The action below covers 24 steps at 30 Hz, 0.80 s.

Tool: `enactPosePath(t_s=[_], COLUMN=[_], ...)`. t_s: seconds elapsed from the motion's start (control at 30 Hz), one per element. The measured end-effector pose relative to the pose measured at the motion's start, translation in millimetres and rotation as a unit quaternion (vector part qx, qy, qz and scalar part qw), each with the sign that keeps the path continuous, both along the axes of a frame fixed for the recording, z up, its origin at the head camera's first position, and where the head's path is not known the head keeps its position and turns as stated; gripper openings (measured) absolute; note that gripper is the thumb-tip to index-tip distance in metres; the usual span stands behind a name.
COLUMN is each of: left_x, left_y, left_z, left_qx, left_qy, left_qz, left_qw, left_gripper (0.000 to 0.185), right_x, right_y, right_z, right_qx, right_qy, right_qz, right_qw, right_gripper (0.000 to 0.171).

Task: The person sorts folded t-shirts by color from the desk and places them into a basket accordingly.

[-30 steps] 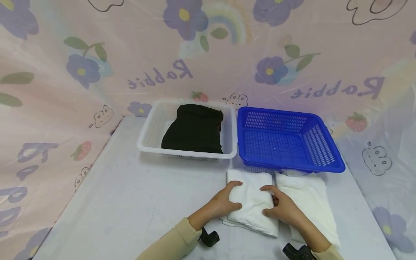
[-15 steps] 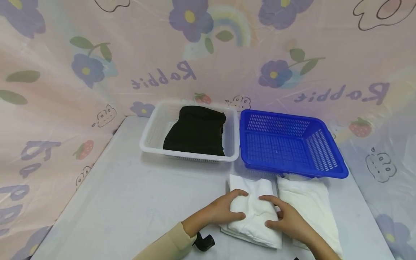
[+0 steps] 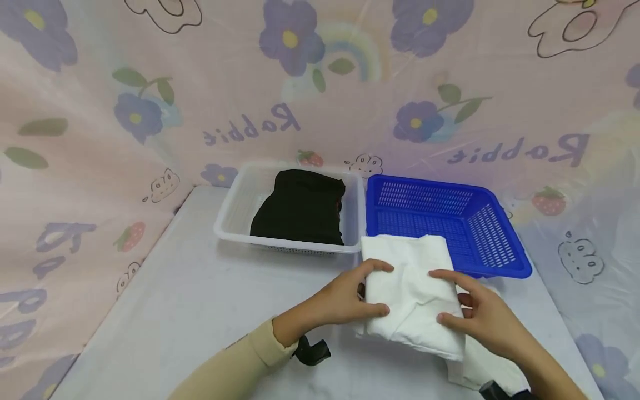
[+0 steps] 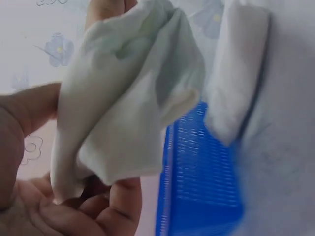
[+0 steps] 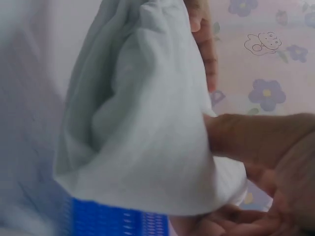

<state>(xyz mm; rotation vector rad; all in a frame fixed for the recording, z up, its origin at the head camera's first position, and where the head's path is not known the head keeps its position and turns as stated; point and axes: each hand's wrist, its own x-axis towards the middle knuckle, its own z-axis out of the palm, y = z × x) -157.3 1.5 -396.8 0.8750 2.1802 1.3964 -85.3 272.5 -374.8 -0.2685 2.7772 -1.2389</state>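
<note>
I have both bare hands, the left hand [image 3: 345, 297] and the right hand [image 3: 487, 316], in view, each grip clamped on opposite sides of a folded white fabric bundle [image 3: 410, 297]. They hold it above the tabletop [image 3: 200, 328], at the near side of the blue perforated plastic basket [image 3: 420, 219]; from my head camera its far edge overlaps that basket's near rim. In front of the blue basket I see a cream-white folded cloth [image 3: 482, 364], partly hidden. Just left of the blue basket, a white perforated plastic basket [image 3: 280, 243] holds a folded black garment [image 3: 302, 211].
</note>
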Motion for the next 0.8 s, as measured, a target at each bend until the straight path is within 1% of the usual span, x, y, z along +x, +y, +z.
enactPosePath(t_s=[0.1,0.23,0.3,0.37,0.4,0.47,0.53,0.6,0.7,0.8], left_x=[-20.3,-55.6,-74.7,-96.2,-107.0,-128.5,-148.6,-165.3,-184.5,-196.2], left_y=[10.1,27.4,37.0,46.9,52.1,61.9,70.5,77.8,84.7,88.0], left_z=[18.2,41.1,49.2,52.4,53.2,51.6,47.3,41.6,29.5,18.1], left_qx=[-0.004,-0.014,-0.024,-0.026,-0.032,-0.034,-0.041,-0.063,-0.11,-0.148], left_qy=[0.013,0.053,0.066,0.07,0.075,0.071,0.065,0.056,0.041,0.038], left_qz=[0.02,0.03,0.033,0.027,0.025,0.015,0.001,-0.012,-0.038,-0.059], left_qw=[0.9997,0.9981,0.997,0.9968,0.9964,0.9968,0.997,0.9964,0.9923,0.9865], left_gripper=[0.063,0.064,0.064,0.065,0.065,0.065,0.065,0.065,0.065,0.065], right_x=[-20.9,-53.3,-70.8,-89.2,-98.7,-116.6,-132.9,-147.0,-162.9,-174.0], right_y=[7.8,20.4,27.6,34.7,38.4,44.8,50.5,55.6,60.7,64.2], right_z=[17.4,40.2,47.9,52.9,54.0,53.7,51.1,44.7,30.2,14.3], right_qx=[0.039,0.089,0.101,0.112,0.115,0.124,0.129,0.132,0.129,0.126], right_qy=[0.016,0.026,0.03,0.031,0.029,0.019,0.003,-0.016,-0.038,-0.05], right_qz=[-0.007,-0.026,-0.034,-0.041,-0.044,-0.052,-0.057,-0.06,-0.055,-0.043], right_qw=[0.999,0.995,0.994,0.992,0.992,0.991,0.99,0.989,0.989,0.99], right_gripper=[0.071,0.073,0.073,0.073,0.073,0.073,0.074,0.074,0.073,0.072])
